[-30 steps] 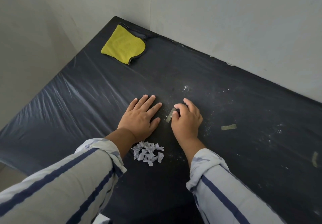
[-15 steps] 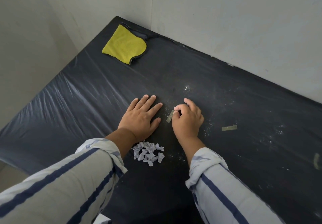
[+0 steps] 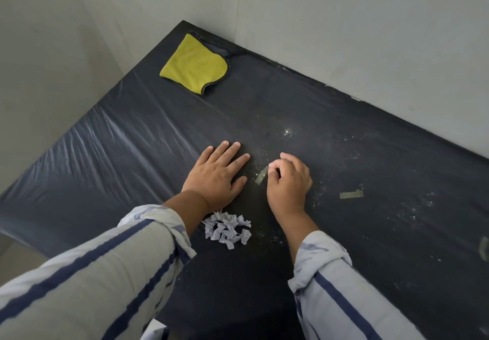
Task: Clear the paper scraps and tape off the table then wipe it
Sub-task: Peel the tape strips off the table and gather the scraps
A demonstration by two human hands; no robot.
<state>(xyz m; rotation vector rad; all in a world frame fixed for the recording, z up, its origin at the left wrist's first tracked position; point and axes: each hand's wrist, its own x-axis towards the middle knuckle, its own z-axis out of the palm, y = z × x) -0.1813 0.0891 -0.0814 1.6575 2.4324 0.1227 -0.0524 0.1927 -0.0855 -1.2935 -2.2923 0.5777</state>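
Head view, hidden: I cannot see the right hand's fingertips clearly; they curl under at the upper end of a tape strip (image 3: 261, 176), and whether that end is lifted or only touched I cannot tell.
Cut off: a third tape piece (image 3: 484, 247) runs out of the right edge; both sleeves leave the bottom edge.
Hard to make out: white specks (image 3: 287, 132) dust the worktop (image 3: 344, 128) around and right of the hands; too fine for me to name.
Left hand (image 3: 218, 175): flat, fingers spread wide, palm down on the worktop, holding nothing.
Right hand (image 3: 289, 181): fingers bunched narrow at the strip's top end.
Scraps (image 3: 227, 230): a small heap of pale crumpled paper, just below the left wrist, between the two forearms.
Second tape (image 3: 351, 194): lies flat, right of the right hand, apart from it.
Cloth (image 3: 194, 64): yellow, dark-edged, in the far corner by the walls, well apart from both hands.
Worktop cover: dark, glossy, creased at the left.
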